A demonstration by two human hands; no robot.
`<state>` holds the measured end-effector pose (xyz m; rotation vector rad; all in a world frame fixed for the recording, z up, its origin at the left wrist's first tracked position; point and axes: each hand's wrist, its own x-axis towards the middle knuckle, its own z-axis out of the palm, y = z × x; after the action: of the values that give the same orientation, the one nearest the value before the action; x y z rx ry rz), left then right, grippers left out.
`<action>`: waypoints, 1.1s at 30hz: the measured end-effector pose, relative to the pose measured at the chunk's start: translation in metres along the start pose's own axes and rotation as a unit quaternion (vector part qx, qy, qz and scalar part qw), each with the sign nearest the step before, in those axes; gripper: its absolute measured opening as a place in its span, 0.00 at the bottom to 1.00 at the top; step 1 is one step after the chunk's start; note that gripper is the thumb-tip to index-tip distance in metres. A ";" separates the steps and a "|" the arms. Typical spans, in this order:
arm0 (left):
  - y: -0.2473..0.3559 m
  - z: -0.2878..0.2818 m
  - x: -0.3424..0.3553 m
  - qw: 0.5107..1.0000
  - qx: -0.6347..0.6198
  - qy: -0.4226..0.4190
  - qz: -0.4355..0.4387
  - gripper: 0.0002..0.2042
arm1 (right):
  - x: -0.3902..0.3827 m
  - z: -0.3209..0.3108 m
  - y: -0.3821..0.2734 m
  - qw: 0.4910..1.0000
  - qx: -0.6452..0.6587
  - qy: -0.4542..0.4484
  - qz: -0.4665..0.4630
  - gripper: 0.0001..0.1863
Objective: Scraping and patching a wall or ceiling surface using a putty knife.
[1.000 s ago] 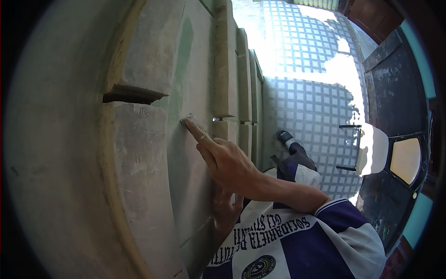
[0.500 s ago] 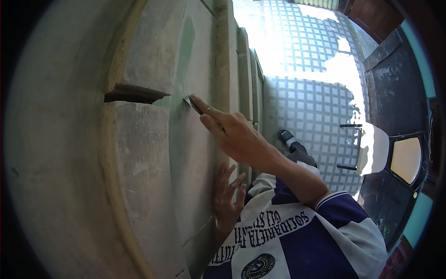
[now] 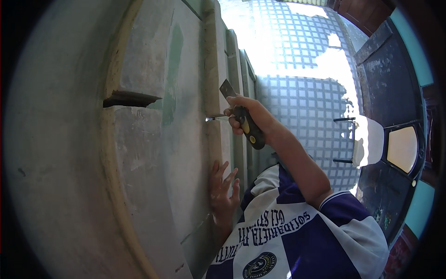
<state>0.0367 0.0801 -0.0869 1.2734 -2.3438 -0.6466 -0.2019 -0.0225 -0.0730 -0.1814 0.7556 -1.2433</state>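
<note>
In my right hand is a putty knife with a black and yellow handle. Its flat metal blade points up and left, in front of the pale moulding. To its left lies a pale, smooth-coated panel with a long green patch. My left hand rests against the panel's right side, fingers apart and holding nothing. A dark gap splits the raised grey band left of the panel.
Right of the stepped mouldings is a tiled floor with bright sunlit areas. A white-seated chair stands at the right, next to a dark panel. A broad pale surface fills the left.
My right hand has drawn the putty knife off the panel and rightward, turning it so the handle shows. My left hand stays at nearly the same spot. The whole view has shifted slightly.
</note>
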 end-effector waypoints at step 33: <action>-0.006 0.010 0.075 0.987 -0.021 0.090 0.132 0.20 | 0.037 0.049 -0.036 0.867 -0.433 -0.031 -0.246 0.26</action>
<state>-0.0028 0.0156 -0.0899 0.9376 -2.2802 -0.4716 -0.1961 -0.0817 -0.0334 -1.2100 1.2238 -1.2766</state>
